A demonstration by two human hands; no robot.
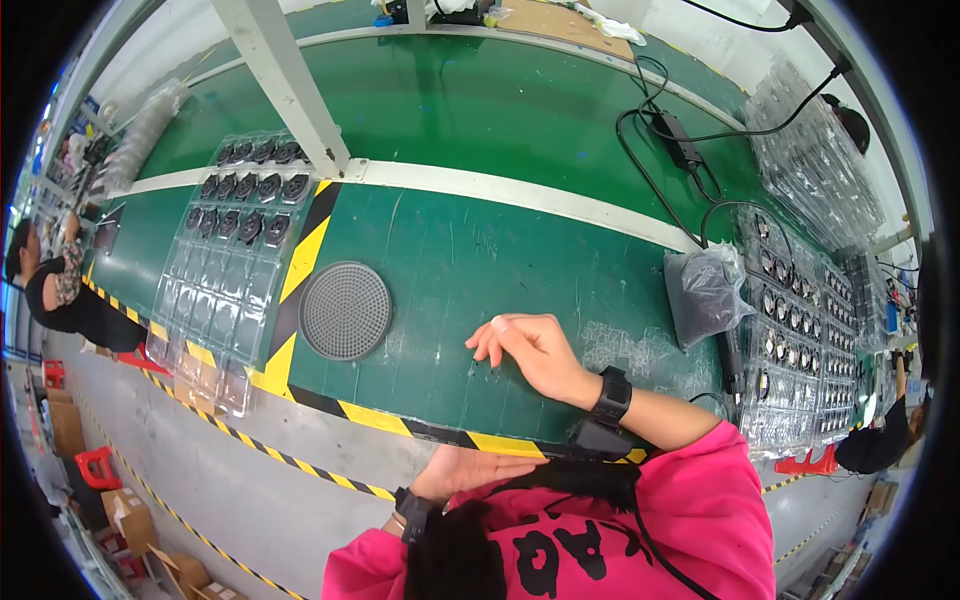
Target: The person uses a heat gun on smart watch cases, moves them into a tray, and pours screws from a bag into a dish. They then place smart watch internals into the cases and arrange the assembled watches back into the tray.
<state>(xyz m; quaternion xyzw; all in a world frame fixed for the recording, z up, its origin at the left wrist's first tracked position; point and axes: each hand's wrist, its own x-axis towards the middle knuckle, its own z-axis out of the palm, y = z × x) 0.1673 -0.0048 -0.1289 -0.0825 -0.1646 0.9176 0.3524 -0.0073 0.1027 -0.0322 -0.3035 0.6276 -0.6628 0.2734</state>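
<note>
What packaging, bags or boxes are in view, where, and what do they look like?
Clear plastic tray: left on the green bench, partly filled with dark round parts.
Clear tray stack: right of the right hand, holding round parts.
Grey plastic bag: bench, beside the right trays, crumpled.
Cardboard boxes: floor, lower left, brown.
Left hand: near the body, empty palm.
No screens or signs visible.

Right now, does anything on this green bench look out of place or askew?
Yes. The clear blister tray on the left lies tilted and hangs over the striped bench edge. Its upper pockets hold dark parts, the lower ones look empty.
</note>
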